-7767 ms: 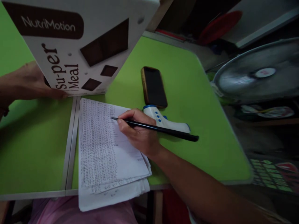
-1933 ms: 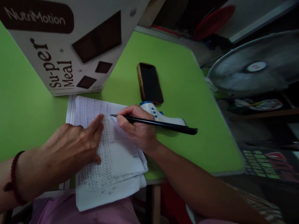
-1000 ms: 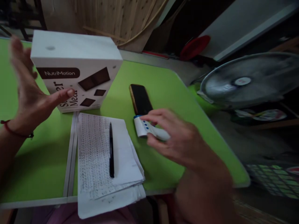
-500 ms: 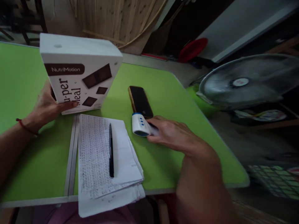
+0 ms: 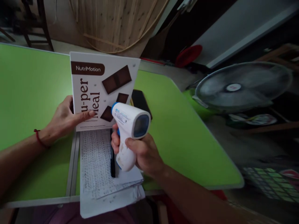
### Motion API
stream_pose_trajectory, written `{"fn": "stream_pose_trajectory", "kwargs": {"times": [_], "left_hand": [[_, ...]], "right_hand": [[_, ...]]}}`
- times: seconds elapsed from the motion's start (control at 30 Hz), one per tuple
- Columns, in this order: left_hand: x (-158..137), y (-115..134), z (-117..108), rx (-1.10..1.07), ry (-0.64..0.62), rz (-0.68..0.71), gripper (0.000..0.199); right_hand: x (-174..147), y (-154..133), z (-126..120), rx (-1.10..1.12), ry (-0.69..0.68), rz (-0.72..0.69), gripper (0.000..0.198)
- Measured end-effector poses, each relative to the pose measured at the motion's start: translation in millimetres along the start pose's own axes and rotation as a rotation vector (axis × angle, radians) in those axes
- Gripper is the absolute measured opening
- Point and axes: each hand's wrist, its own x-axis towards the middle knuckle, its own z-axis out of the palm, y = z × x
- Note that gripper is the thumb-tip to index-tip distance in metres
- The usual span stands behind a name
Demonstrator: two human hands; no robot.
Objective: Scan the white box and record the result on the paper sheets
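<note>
My left hand grips a white box by its lower left side, thumb across the front. The box stands upright, printed "NutriMotion" with pictures of chocolate pieces. My right hand is wrapped round the handle of a white and blue infrared thermometer. The thermometer's nose points at the lower right of the box front, close to it; I cannot tell whether they touch. Beneath the thermometer, a black pen lies on handwritten paper sheets. Behind it, a phone is partly hidden by box and thermometer.
Everything rests on a green table with a metal seam across it. A large fan stands beyond the right edge. A wooden chair is at the back left, and a red round object lies on the floor.
My right hand has lifted the thermometer from beside the phone, moved it left and turned its nose towards the box. My left hand has shifted the box right, its front now facing me.
</note>
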Motion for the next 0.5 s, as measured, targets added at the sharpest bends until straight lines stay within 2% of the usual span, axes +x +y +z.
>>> {"fn": "stream_pose_trajectory", "kwargs": {"times": [0.17,0.33,0.5], "left_hand": [[1.8,3.8,-0.5,0.062,-0.022,0.033,0.049],[4.0,5.3,-0.4,0.068,-0.09,0.099,0.037],[7.5,-2.9,1.8,-0.087,-0.037,0.145,0.048]], "right_hand": [[-2.5,13.4,-1.4,-0.013,0.021,0.074,0.017],[-1.6,17.4,-1.9,0.041,-0.022,0.063,0.018],[-1.9,13.1,0.9,0.042,0.012,0.145,0.026]]}}
